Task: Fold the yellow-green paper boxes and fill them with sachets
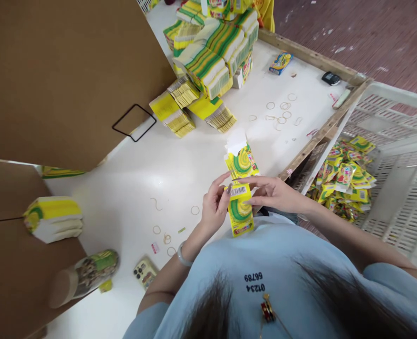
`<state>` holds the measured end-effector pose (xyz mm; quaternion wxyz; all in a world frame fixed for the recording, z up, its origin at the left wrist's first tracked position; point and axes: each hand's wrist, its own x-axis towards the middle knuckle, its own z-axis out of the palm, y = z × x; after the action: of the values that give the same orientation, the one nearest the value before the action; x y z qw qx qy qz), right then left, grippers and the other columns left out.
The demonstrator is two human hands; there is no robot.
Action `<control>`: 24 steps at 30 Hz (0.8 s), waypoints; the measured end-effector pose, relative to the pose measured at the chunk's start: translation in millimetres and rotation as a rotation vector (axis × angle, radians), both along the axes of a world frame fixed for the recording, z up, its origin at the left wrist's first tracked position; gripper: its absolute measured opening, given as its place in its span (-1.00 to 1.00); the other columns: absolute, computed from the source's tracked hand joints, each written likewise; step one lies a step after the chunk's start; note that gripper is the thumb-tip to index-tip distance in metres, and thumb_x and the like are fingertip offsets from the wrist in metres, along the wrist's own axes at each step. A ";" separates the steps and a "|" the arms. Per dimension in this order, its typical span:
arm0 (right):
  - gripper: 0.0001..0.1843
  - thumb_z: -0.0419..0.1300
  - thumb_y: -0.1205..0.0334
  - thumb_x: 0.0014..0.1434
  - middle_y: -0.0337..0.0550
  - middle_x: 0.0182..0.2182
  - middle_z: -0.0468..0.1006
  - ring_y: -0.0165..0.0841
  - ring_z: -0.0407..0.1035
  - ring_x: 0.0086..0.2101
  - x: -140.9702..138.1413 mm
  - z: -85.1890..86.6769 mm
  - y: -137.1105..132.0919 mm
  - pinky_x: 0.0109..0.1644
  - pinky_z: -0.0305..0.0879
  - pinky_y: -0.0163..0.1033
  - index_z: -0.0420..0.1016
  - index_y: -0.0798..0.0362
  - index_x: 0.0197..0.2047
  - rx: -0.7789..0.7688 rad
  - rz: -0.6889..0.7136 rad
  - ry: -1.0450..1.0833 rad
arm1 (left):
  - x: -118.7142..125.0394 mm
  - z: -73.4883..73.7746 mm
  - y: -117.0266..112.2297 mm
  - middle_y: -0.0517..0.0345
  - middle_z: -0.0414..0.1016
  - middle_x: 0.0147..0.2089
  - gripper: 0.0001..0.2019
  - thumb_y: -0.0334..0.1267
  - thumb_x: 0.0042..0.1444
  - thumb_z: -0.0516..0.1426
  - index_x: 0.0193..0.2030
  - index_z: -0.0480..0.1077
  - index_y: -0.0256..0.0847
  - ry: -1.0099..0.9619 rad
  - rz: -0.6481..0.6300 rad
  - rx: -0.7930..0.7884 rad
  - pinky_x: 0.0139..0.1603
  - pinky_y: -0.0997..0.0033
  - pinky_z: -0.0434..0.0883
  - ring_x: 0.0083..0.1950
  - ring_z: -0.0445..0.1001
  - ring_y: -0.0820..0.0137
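Close to my body, a yellow and green printed carton (241,212) with a barcode is pinched between my two hands. My left hand (214,201) grips its left edge, thumb over the barcode side. On the right edge, my right hand (272,193) has its thumb and fingers closed, index finger stretched across the top. Just beyond the fingers lie a few flat cartons (243,160) of the same print, with white flaps at the far end. Whether these join the held one, I cannot tell.
Bundled flat cartons (204,66) are piled at the back of the white table (124,197). Rubber bands (282,117) lie scattered. A white crate (399,155) at the right contains small yellow packets (346,179). Left are cardboard boxes (60,70), a jar (95,273) and a phone (145,272).
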<state>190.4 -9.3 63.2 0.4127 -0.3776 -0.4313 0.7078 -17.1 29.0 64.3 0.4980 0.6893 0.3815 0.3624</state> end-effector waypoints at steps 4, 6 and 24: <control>-0.57 0.33 -0.07 0.24 -0.18 -0.24 0.69 -0.37 0.55 -0.32 3.7 -5.3 -1.3 -0.24 0.62 -0.21 0.61 -0.07 0.10 0.036 -0.221 -0.033 | 20.4 -8.9 14.4 0.14 0.52 -0.30 -0.47 0.02 0.50 -0.13 0.48 0.06 -0.14 0.018 -0.011 0.158 -0.38 0.39 0.46 -0.46 0.41 0.44; -0.61 0.29 -0.10 0.27 -0.15 -0.25 0.69 -0.34 0.55 -0.31 22.4 -5.8 -9.1 -0.27 0.58 -0.23 0.64 -0.06 0.04 0.110 -0.416 -0.241 | 33.9 -10.6 38.0 0.03 0.56 -0.15 -0.47 0.05 0.50 -0.17 0.47 0.09 -0.14 0.097 -0.065 0.299 -0.14 0.25 0.53 -0.25 0.53 0.34; -0.41 0.09 -0.07 0.40 0.15 0.22 0.46 0.03 0.30 0.27 35.4 -16.5 55.0 0.41 0.15 0.31 0.25 0.00 0.38 0.704 -0.822 -1.030 | 52.0 -5.5 166.9 -0.08 0.63 0.00 -0.51 0.10 0.45 -0.02 -0.01 0.61 -0.20 0.209 -0.050 0.605 0.12 0.18 0.51 0.10 0.58 0.22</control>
<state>225.8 45.7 46.7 0.4863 -0.6378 -0.5952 0.0499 34.9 195.9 58.8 0.2373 0.8487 0.2886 0.3743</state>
